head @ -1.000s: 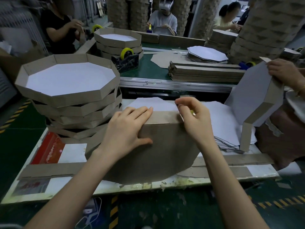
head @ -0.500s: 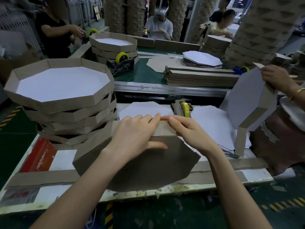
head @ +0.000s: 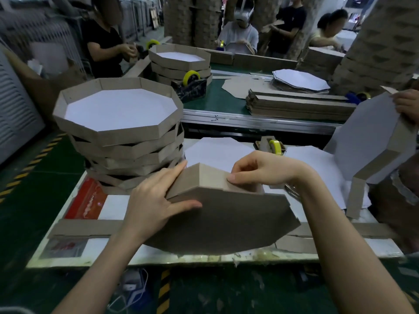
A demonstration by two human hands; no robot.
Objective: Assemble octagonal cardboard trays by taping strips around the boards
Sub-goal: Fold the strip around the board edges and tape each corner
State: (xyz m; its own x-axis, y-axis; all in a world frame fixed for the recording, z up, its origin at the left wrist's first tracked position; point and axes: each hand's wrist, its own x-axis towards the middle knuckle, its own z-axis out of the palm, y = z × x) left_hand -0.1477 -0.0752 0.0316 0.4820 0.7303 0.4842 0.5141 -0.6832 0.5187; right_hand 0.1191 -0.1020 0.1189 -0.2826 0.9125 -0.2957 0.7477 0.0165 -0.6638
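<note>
A brown octagonal board lies face down on the white work table, tilted up toward me. A brown cardboard strip is folded along its far edges. My left hand presses the strip's left section against the board, thumb lying on the board. My right hand pinches the strip's right section at the board's far edge. A tape dispenser with a yellow roll stands just behind my right hand.
A stack of finished octagonal trays stands at the left. White boards lie behind my hands. Loose strips lie along the near table. A person's hand at the right holds another tray. A conveyor carries strip bundles.
The board has been turned, so a corner of the strip now points away from me. My right hand moved right along the strip. My left hand slid to the left section.
</note>
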